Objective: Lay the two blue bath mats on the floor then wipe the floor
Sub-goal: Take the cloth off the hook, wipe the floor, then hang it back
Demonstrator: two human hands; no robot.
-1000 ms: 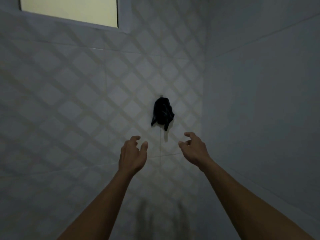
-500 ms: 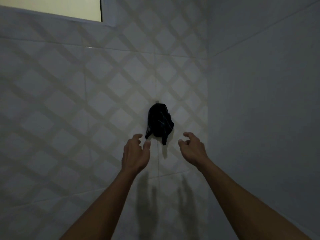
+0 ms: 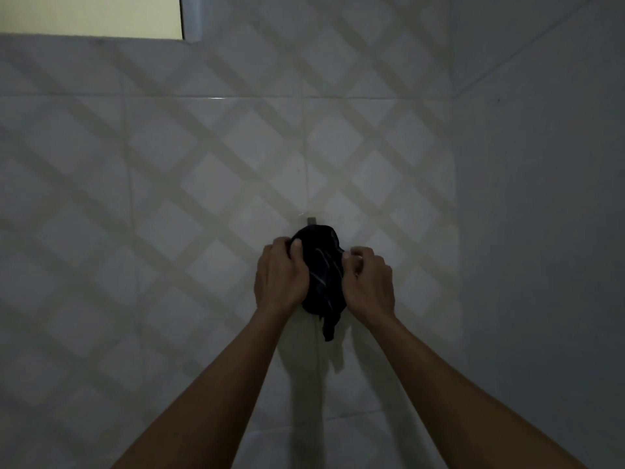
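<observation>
Dark striped cloth (image 3: 323,279), hung on a small wall hook (image 3: 311,220) on the tiled wall (image 3: 169,198), is gripped at both sides by the left hand (image 3: 279,277) and the right hand (image 3: 368,282), probably so that it can be lifted off for wiping; no bath mats are seen.

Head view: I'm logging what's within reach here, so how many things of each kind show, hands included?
Hands: 2, the left hand and the right hand, both gripping the cloth.
Dark striped cloth: 1.
Wall hook: 1.
Window: 1.
Total: 5.
</observation>
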